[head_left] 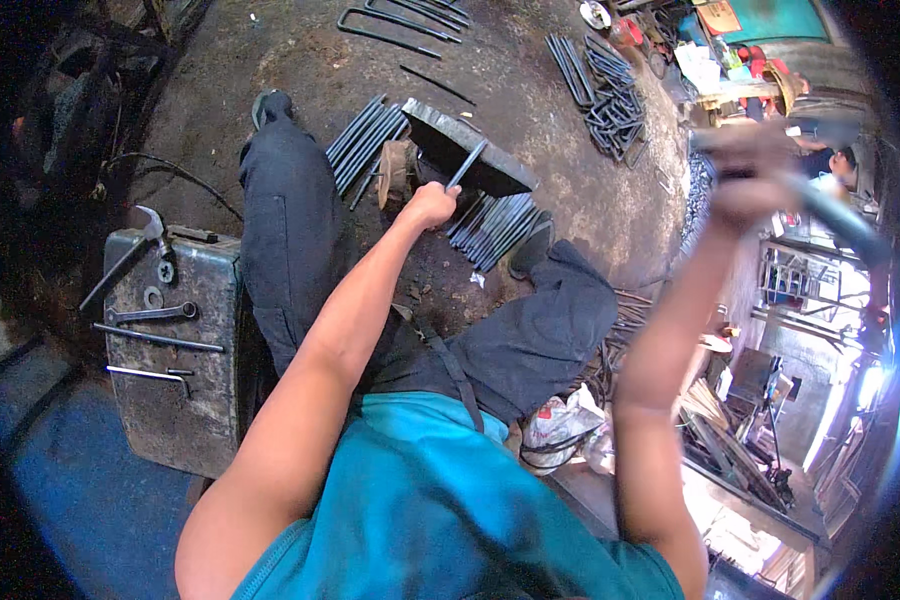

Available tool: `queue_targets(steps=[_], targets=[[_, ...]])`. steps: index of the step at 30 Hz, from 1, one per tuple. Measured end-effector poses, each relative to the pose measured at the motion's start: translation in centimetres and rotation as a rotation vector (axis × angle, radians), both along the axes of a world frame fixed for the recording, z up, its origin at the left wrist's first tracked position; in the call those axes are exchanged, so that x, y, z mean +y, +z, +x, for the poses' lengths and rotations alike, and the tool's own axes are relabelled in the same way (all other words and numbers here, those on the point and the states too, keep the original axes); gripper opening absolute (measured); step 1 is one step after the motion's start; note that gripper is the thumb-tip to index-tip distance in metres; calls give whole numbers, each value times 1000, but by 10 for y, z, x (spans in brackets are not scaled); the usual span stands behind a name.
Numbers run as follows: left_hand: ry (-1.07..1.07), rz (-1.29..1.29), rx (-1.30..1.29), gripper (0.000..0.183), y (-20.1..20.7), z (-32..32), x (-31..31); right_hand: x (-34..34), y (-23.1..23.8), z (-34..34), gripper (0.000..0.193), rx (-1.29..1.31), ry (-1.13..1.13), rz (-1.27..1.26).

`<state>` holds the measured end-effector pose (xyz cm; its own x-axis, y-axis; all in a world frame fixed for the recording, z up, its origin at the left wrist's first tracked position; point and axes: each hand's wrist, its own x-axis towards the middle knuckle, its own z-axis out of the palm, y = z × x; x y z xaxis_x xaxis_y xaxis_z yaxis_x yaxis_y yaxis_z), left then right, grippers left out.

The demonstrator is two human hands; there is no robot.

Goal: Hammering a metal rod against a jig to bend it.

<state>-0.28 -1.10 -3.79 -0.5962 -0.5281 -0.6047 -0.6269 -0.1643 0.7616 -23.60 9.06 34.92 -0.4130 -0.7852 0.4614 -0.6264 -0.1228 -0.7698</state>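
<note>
Head view: your left hand [432, 206] has its fingers clamped around a metal rod [470, 161], whose far end lies over a thick metal plate [510, 174]. Off to the right, your right hand [752, 190] is raised and blurred, its fingers wrapped around a dark shaft [838, 214]. Rods lie in a left bundle [358, 150] and a right bundle [494, 232], either side of a wooden block [394, 174].
</note>
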Motion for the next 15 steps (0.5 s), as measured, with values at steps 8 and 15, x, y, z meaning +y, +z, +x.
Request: queue_targets(steps=[8, 15], targets=[[-68, -128, -88, 55, -6, 19, -11, 3, -275, 84, 16, -437, -461, 754], [76, 79, 277, 44, 23, 15, -16, -22, -60, 70, 35, 44, -378, 573]])
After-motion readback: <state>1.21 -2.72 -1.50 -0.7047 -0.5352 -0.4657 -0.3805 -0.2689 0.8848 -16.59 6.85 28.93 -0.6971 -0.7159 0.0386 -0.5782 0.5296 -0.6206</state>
